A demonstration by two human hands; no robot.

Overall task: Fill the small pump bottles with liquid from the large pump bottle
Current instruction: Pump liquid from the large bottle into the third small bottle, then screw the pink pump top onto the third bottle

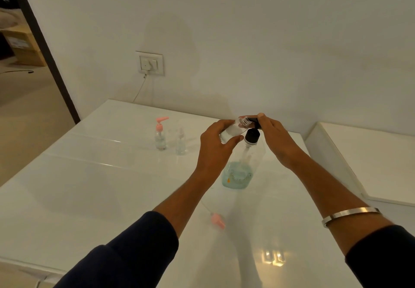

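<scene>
Left hand (pixel 216 139) grips a tilted small bottle (pixel 233 129); right hand (pixel 272 136) presses the part-full large bottle's (pixel 239 171) pump.

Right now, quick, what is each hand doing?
Left hand: holds a small clear bottle, tilted.
Right hand: fingers press the black pump head of the big bottle.
</scene>
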